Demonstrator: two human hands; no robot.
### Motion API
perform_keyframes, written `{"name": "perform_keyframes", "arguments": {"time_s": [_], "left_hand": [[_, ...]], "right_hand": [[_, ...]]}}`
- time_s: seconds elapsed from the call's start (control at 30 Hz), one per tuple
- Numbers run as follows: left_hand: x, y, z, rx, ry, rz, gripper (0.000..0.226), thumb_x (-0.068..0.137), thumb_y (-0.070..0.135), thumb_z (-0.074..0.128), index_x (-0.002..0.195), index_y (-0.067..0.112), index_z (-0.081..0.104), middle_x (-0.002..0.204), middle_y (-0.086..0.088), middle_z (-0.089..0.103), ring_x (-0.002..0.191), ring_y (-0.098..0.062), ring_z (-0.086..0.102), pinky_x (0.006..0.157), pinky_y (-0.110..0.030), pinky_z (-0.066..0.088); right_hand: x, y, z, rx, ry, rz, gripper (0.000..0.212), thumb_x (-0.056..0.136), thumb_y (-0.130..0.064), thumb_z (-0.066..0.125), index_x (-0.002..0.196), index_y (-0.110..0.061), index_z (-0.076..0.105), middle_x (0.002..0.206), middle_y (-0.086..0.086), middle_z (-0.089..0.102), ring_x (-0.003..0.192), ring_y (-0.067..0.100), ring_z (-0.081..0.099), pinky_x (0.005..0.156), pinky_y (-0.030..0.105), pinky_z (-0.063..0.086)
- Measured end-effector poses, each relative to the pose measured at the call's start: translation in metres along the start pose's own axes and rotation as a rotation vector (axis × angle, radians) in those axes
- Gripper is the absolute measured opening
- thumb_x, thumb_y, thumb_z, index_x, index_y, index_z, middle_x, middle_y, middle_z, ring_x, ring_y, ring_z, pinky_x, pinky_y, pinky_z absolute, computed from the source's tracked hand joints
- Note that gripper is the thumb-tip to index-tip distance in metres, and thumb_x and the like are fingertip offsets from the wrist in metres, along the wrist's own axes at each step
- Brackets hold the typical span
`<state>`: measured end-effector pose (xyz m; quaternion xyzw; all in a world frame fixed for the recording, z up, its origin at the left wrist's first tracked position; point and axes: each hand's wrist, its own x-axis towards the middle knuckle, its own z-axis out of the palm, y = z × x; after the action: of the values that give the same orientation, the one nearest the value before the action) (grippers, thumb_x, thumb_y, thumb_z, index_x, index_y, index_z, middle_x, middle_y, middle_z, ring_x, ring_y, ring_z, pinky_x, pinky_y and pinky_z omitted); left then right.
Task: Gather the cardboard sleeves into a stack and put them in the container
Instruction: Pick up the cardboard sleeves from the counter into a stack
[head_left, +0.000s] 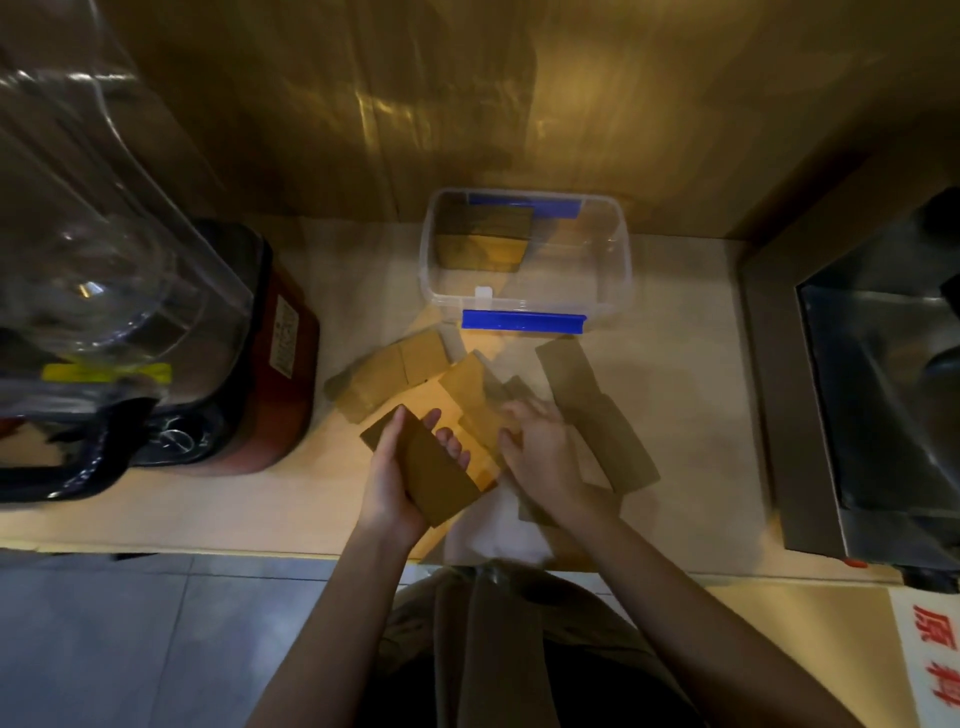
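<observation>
My left hand (390, 478) grips a small stack of flat brown cardboard sleeves (431, 470) just above the counter. My right hand (540, 452) is blurred and lies on loose sleeves (475, 395) in the middle of the counter; whether it grips one is unclear. More sleeves lie to the left (389, 376) and to the right (592, 410). The clear plastic container (618, 260) with blue latches stands behind them, with some sleeves (485, 239) standing in its left part.
A blender with a red base (280, 374) and clear jug stands at the left. A steel appliance (872, 415) fills the right side. A brown wall rises behind the container. The counter's front edge runs just below my hands.
</observation>
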<state>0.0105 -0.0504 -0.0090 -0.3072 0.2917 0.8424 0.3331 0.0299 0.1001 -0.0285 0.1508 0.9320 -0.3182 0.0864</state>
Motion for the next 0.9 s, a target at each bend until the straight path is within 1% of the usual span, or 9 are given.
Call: {"name": "perform_keyframes", "arguments": {"time_s": [0.07, 0.13, 0.17, 0.3, 0.47, 0.57, 0.63, 0.77, 0.9], "left_hand": [[0.000, 0.002, -0.001, 0.008, -0.011, -0.009, 0.041, 0.075, 0.046, 0.057, 0.100, 0.014, 0.062, 0.069, 0.000, 0.058, 0.065, -0.013, 0.056, 0.078, -0.028, 0.045], [0.001, 0.004, -0.003, 0.046, -0.012, -0.030, 0.046, 0.071, 0.047, 0.059, 0.103, 0.014, 0.062, 0.069, -0.001, 0.061, 0.064, -0.013, 0.059, 0.076, -0.028, 0.047], [0.001, 0.005, -0.003, 0.068, -0.008, -0.048, 0.048, 0.070, 0.047, 0.059, 0.105, 0.014, 0.062, 0.069, -0.001, 0.063, 0.064, -0.013, 0.061, 0.076, -0.029, 0.048], [0.003, 0.004, -0.004, 0.133, 0.016, -0.108, 0.049, 0.071, 0.045, 0.058, 0.109, 0.013, 0.061, 0.074, -0.002, 0.067, 0.066, -0.014, 0.064, 0.075, -0.030, 0.047], [0.002, 0.000, 0.000, 0.116, 0.026, -0.143, 0.042, 0.077, 0.043, 0.055, 0.107, 0.013, 0.063, 0.079, -0.005, 0.071, 0.070, -0.016, 0.067, 0.074, -0.030, 0.052], [0.003, -0.002, 0.002, 0.140, 0.043, -0.154, 0.038, 0.081, 0.042, 0.053, 0.106, 0.014, 0.064, 0.084, -0.006, 0.074, 0.077, -0.018, 0.070, 0.076, -0.031, 0.053], [0.004, -0.003, 0.003, 0.154, 0.055, -0.154, 0.038, 0.082, 0.042, 0.053, 0.105, 0.014, 0.064, 0.085, -0.006, 0.075, 0.078, -0.018, 0.071, 0.075, -0.033, 0.051], [0.004, -0.005, -0.001, 0.158, 0.072, -0.157, 0.035, 0.083, 0.041, 0.052, 0.103, 0.014, 0.065, 0.085, -0.006, 0.076, 0.078, -0.018, 0.072, 0.075, -0.033, 0.050], [0.005, -0.009, -0.003, 0.150, 0.077, -0.170, 0.035, 0.084, 0.040, 0.052, 0.104, 0.014, 0.063, 0.083, -0.005, 0.076, 0.079, -0.018, 0.071, 0.075, -0.033, 0.049]], "right_hand": [[0.009, 0.002, 0.013, -0.070, -0.082, 0.032, 0.055, 0.086, -0.024, 0.058, 0.136, -0.017, 0.036, 0.141, 0.009, 0.043, 0.133, 0.026, 0.033, 0.109, 0.037, 0.029], [0.015, 0.003, 0.022, -0.091, -0.108, 0.077, 0.072, 0.083, -0.030, 0.062, 0.142, -0.020, 0.023, 0.148, 0.009, 0.033, 0.137, 0.028, 0.025, 0.112, 0.039, 0.024], [0.016, 0.004, 0.026, -0.119, -0.109, 0.090, 0.075, 0.082, -0.033, 0.063, 0.143, -0.021, 0.020, 0.149, 0.010, 0.030, 0.138, 0.029, 0.024, 0.112, 0.039, 0.024], [0.016, 0.005, 0.038, -0.245, -0.077, 0.090, 0.072, 0.084, -0.040, 0.059, 0.142, -0.019, 0.022, 0.149, 0.011, 0.030, 0.138, 0.029, 0.024, 0.111, 0.043, 0.025], [0.018, 0.006, 0.039, -0.249, -0.009, 0.099, 0.065, 0.086, -0.034, 0.059, 0.139, -0.016, 0.026, 0.145, 0.010, 0.039, 0.134, 0.027, 0.033, 0.109, 0.042, 0.030], [0.019, 0.008, 0.036, -0.249, -0.017, 0.092, 0.060, 0.087, -0.031, 0.056, 0.138, -0.015, 0.029, 0.143, 0.009, 0.041, 0.133, 0.026, 0.032, 0.108, 0.040, 0.030], [0.020, 0.010, 0.030, -0.233, -0.024, 0.079, 0.058, 0.086, -0.031, 0.057, 0.136, -0.016, 0.032, 0.141, 0.009, 0.045, 0.132, 0.026, 0.035, 0.106, 0.040, 0.031], [0.015, 0.019, 0.012, -0.169, -0.020, 0.086, 0.053, 0.084, -0.037, 0.058, 0.129, -0.017, 0.039, 0.132, 0.009, 0.053, 0.123, 0.026, 0.044, 0.101, 0.039, 0.036], [-0.004, 0.028, 0.009, -0.197, -0.064, 0.075, 0.050, 0.084, -0.042, 0.056, 0.124, -0.014, 0.042, 0.129, 0.010, 0.054, 0.121, 0.027, 0.045, 0.102, 0.038, 0.035]]}}
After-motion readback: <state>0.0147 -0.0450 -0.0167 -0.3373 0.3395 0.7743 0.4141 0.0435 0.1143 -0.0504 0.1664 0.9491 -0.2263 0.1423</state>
